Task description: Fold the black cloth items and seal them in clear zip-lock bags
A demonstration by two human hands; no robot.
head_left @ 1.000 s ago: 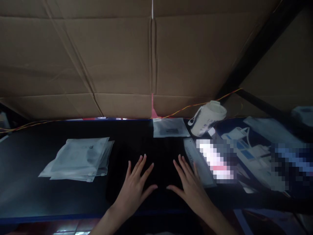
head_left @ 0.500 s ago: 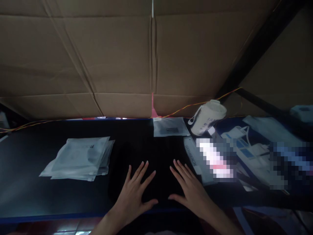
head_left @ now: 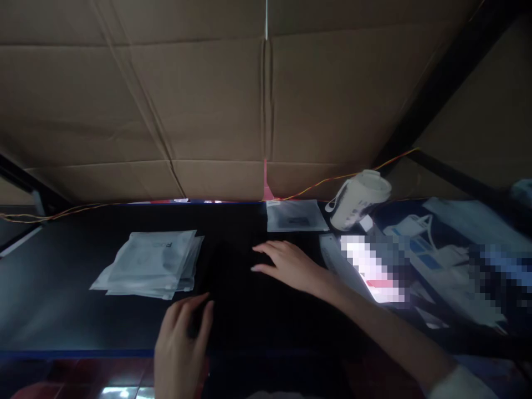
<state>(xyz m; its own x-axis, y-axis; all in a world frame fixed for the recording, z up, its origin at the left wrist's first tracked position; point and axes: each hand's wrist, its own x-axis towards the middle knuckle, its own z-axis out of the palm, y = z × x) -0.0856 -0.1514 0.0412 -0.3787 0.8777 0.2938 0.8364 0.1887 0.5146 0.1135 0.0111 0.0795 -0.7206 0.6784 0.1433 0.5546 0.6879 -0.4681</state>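
Observation:
My left hand (head_left: 182, 339) is over the table's near edge, its fingers bent and the thumb apart from them; nothing shows in it. A stack of frosted zip bags (head_left: 152, 263) with dark print lies just beyond it. Farther right, my right hand (head_left: 285, 263) hovers over or rests on the dark surface, pointing left, with thumb and fingers apart and nothing visible between them. The area between the hands is very dark, and I cannot tell whether a black item lies there. Another frosted zip bag (head_left: 296, 216) lies flat beyond my right hand.
A white cup with a lid and strap (head_left: 361, 200) stands tilted in view at the back right. Near it are a lit, pixelated screen (head_left: 372, 274) and papers with blue patches (head_left: 424, 249). Cardboard (head_left: 199, 100) walls the back, with a red-yellow wire (head_left: 320, 182) along it.
Both hands were spread flat side by side at the table's front. My left hand has moved left and curled; my right hand has moved forward and turned leftward. The view has shifted slightly.

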